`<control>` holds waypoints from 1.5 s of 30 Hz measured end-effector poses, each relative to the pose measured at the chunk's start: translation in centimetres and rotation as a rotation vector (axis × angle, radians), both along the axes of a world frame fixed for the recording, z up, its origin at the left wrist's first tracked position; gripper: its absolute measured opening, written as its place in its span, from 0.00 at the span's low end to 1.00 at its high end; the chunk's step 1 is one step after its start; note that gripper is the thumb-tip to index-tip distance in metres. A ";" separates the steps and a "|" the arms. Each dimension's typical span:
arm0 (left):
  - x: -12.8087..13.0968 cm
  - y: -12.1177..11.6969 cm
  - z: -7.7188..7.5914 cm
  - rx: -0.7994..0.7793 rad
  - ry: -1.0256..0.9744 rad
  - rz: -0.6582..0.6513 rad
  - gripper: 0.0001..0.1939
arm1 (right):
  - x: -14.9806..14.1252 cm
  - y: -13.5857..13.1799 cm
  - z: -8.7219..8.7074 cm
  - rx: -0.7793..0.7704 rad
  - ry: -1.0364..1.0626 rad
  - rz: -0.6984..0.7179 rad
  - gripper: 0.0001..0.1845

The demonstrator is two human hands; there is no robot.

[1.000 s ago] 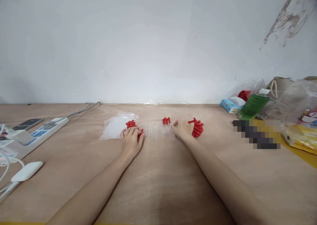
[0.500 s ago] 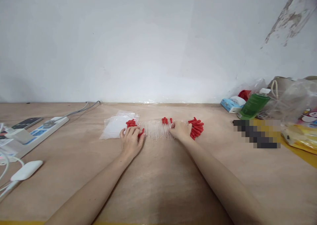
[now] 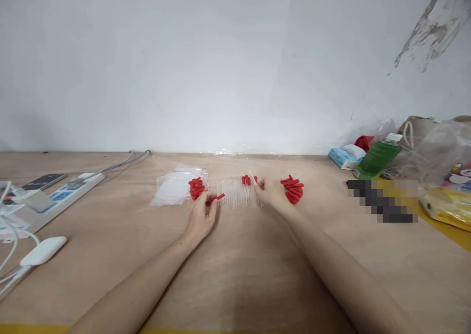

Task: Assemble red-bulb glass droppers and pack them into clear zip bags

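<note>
My left hand (image 3: 200,217) is closed in a pinch on a red rubber dropper bulb (image 3: 220,196), its narrow end pointing right. My right hand (image 3: 272,192) pinches a thin clear glass dropper tube (image 3: 251,175), tilted with its upper end toward the wall. Between the hands lies a row of clear glass tubes (image 3: 230,192). A few red bulbs (image 3: 246,180) sit at the far ends of tubes on the row's right side. One pile of red bulbs (image 3: 195,189) lies just beyond my left hand, and another pile (image 3: 294,192) is right of my right hand.
White translucent plastic bags (image 3: 172,187) lie behind the left pile. A power strip (image 3: 61,196) with cables and a white adapter (image 3: 43,250) occupies the left. At the right stand a tissue pack (image 3: 344,157), a green bottle (image 3: 379,156) and plastic bags (image 3: 441,152).
My left hand has drawn back slightly from the left pile, pinching a red bulb. My right hand has lifted a glass tube from the row, now tilted up.
</note>
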State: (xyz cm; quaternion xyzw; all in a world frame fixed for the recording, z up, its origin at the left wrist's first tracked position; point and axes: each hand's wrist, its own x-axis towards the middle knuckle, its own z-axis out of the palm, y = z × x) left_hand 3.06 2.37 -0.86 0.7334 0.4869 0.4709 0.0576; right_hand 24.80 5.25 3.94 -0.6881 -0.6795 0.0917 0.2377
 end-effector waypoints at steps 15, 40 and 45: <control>1.7 -2.0 0.7 -0.055 0.048 -0.202 0.11 | 1.6 -5.6 -4.6 0.425 0.086 0.583 0.15; 1.4 -2.8 1.2 -0.171 0.102 -0.480 0.11 | 2.2 -5.9 -3.6 0.145 0.066 0.653 0.13; 1.4 -3.0 1.3 -0.218 0.159 -0.503 0.12 | 2.3 -6.0 -3.8 0.217 -0.039 0.607 0.13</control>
